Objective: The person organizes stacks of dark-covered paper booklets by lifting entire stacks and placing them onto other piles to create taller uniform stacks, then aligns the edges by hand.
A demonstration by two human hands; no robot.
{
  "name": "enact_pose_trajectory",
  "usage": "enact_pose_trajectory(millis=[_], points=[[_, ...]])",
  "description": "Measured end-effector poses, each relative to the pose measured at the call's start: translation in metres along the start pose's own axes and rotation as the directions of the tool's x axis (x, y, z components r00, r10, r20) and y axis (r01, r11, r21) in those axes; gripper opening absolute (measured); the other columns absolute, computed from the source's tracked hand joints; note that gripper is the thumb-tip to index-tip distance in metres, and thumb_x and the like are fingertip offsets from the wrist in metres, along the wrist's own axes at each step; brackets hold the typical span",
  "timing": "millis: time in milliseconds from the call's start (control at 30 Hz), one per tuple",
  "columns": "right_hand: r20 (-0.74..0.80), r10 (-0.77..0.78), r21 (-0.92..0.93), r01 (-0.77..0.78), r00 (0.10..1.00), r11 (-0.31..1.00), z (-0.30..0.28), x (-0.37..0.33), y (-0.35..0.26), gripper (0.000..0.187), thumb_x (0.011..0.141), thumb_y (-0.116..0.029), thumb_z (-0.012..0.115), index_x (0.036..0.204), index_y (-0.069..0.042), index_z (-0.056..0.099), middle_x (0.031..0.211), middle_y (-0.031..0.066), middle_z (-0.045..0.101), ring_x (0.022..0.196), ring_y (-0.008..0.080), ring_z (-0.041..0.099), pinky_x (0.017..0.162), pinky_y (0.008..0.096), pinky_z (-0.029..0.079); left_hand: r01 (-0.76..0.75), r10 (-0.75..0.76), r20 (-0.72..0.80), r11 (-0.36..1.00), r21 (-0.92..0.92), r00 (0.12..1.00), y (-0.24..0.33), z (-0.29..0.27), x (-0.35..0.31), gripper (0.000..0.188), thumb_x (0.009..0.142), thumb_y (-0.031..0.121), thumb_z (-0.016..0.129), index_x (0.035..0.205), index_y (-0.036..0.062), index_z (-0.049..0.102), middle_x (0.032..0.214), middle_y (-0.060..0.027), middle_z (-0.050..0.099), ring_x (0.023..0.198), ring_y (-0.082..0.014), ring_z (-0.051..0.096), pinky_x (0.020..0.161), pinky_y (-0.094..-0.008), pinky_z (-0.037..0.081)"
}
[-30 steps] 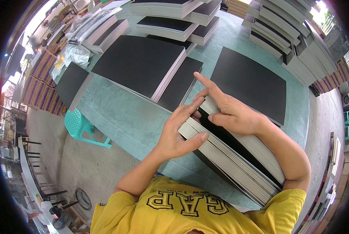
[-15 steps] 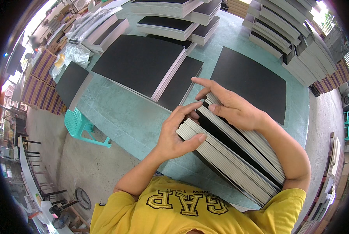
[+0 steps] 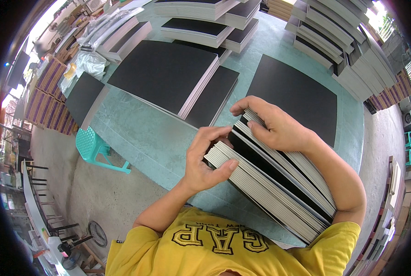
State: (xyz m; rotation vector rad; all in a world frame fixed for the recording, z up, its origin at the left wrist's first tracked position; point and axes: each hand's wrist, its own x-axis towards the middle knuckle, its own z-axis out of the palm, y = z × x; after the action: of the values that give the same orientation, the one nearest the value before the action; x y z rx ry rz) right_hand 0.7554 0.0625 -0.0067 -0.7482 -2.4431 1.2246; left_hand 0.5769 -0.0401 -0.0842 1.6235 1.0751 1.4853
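Tilted on its edge against my body is a thick stack of black-faced boards (image 3: 270, 192) with pale cut edges. It is parted by a dark gap into a nearer and a farther bundle. My left hand (image 3: 204, 162) is closed round the corner of the nearer bundle, thumb on the pale edges and fingers reaching into the gap. Over the corner of the farther bundle (image 3: 306, 170), my right hand (image 3: 279, 129) is bent, its thumb on the edges and its fingers on the outer side. Just beyond that hand, a black board (image 3: 295, 92) lies flat on the table.
On the green table (image 3: 139, 122), black-topped board stacks (image 3: 166, 76) lie ahead to the left. Taller piles of boards (image 3: 196, 34) stand at the far side and at the far right (image 3: 325, 37). A turquoise plastic stool (image 3: 93, 146) is on the floor to the left.
My left hand has shifted slightly left with the corner of the nearer bundle, and the gap looks a little wider. The right hand's fingers have drawn in closer to the farther bundle.
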Motion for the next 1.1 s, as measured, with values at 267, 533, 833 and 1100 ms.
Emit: enact_pose_trajectory(millis=[267, 533, 833, 1100], points=[[-0.030, -0.002, 0.024, 0.002, 1.000, 1.000, 0.002, 0.000, 0.005, 0.038, 0.080, -0.001, 0.044, 0.119, 0.000, 0.044, 0.110, 0.0175, 0.055, 0.107, 0.0273, 0.053, 0.096, 0.0370, 0.039, 0.079, -0.063, 0.111, 0.986, -0.148, 0.992, 0.012, -0.001, 0.016, 0.052, 0.069, 0.018, 0.072, 0.113, 0.0040, 0.048, 0.099, -0.0075, 0.050, 0.085, -0.0124, 0.048, 0.075, -0.0253, 0.041], [-0.023, -0.016, 0.022, 0.017, 1.000, 1.000, 0.004, 0.001, 0.002, 0.042, 0.079, -0.001, 0.047, 0.121, -0.001, 0.043, 0.109, 0.0170, 0.055, 0.105, 0.0277, 0.054, 0.094, 0.0371, 0.040, 0.059, -0.052, 0.112, 0.996, -0.065, 0.992, 0.005, 0.000, 0.016, 0.060, 0.071, 0.019, 0.069, 0.123, 0.0026, 0.044, 0.101, -0.0094, 0.052, 0.090, -0.0146, 0.051, 0.080, -0.0282, 0.042], [-0.013, 0.027, 0.004, -0.027, 1.000, 1.000, 0.002, 0.000, -0.001, 0.044, 0.081, -0.005, 0.048, 0.124, 0.000, 0.039, 0.121, 0.0214, 0.050, 0.115, 0.0349, 0.048, 0.098, 0.0404, 0.037, 0.057, -0.040, 0.150, 0.992, -0.112, 0.988, 0.000, 0.002, 0.024, 0.070, 0.071, 0.021, 0.068, 0.132, 0.0002, 0.041, 0.100, -0.0110, 0.052, 0.087, -0.0162, 0.052, 0.081, -0.0274, 0.041], [-0.028, 0.024, -0.001, -0.024, 0.999, 1.000, 0.004, -0.001, 0.000, 0.057, 0.078, -0.001, 0.048, 0.133, -0.003, 0.032, 0.117, 0.0177, 0.050, 0.110, 0.0303, 0.050, 0.098, 0.0390, 0.036, 0.017, -0.015, 0.170, 1.000, -0.010, 0.985, 0.004, 0.001, 0.029, 0.073, 0.070, 0.026, 0.066, 0.133, -0.0016, 0.041, 0.099, -0.0110, 0.051, 0.089, -0.0183, 0.051, 0.081, -0.0295, 0.041]])
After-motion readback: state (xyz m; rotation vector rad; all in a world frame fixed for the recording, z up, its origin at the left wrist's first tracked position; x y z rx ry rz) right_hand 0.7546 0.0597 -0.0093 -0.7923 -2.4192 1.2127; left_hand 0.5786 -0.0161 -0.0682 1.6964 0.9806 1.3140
